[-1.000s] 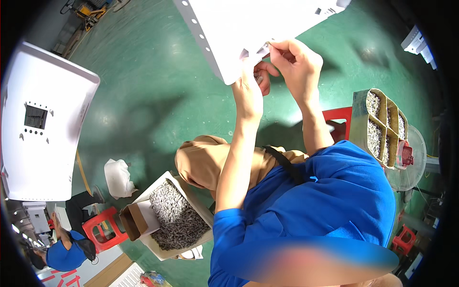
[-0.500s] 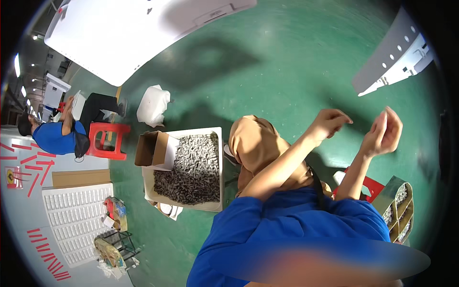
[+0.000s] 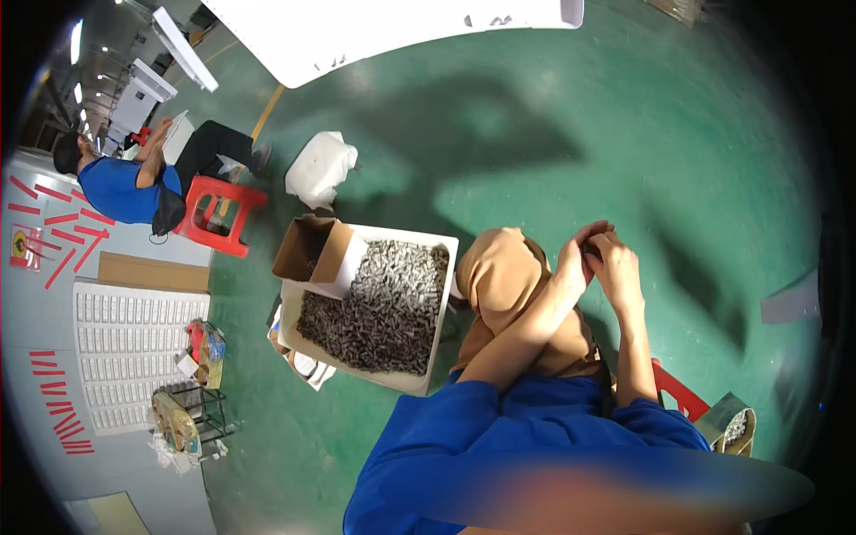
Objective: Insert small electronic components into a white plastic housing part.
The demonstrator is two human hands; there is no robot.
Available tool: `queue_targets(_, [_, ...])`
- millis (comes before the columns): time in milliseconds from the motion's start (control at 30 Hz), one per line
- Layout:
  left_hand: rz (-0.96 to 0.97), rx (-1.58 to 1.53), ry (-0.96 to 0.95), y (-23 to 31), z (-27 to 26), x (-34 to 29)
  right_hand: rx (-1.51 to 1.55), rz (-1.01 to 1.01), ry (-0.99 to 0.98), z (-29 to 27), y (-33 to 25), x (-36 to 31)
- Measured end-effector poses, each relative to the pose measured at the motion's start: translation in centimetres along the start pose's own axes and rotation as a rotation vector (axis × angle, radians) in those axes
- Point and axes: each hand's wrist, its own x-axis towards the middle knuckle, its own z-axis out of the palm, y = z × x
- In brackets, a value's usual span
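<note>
Recorded in the white bin (image 3: 412, 384): a heap of small grey pieces (image 3: 392, 308), short and rod-like, lying at mixed angles with long axes crossing in many directions. Cannot establish the bin's own long axis, given sides of near-equal appearance and lens bend; note right-hand wall slanting down and slightly left in view. Observed at the bin's upper-left corner: an open cardboard box (image 3: 337, 252), with white side turned toward the heap. Located right of the bin, past a tan-trousered knee (image 3: 504, 267): left hand (image 3: 584, 254) and right hand (image 3: 617, 267), brought together with fingers bent and touching, both apart from the bin. Cannot confirm any part between them; hidden by the fingers. Noted just above the bin: a white bag (image 3: 321, 169) on the green floor (image 3: 535, 196). Noted farther above the bin: a large white panel (image 3: 392, 31), cut by the top edge of view, with visible length running roughly left to right. Noted upper left of the bin: a red stool (image 3: 218, 214) and a seated co-worker (image 3: 129, 187) in blue.
</note>
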Motion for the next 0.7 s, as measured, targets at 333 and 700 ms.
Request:
queue_targets(333, [0.088, -0.083, 0.093, -1.2, -0.9, -0.2, 0.233, 0.082, -0.034, -0.1, 0.1, 0.2])
queue_targets(700, [0.295, -0.145, 0.138, 0.8, 1.6, 0.3, 0.624, 0.146, 0.137, 0.1, -1.6, 1.7])
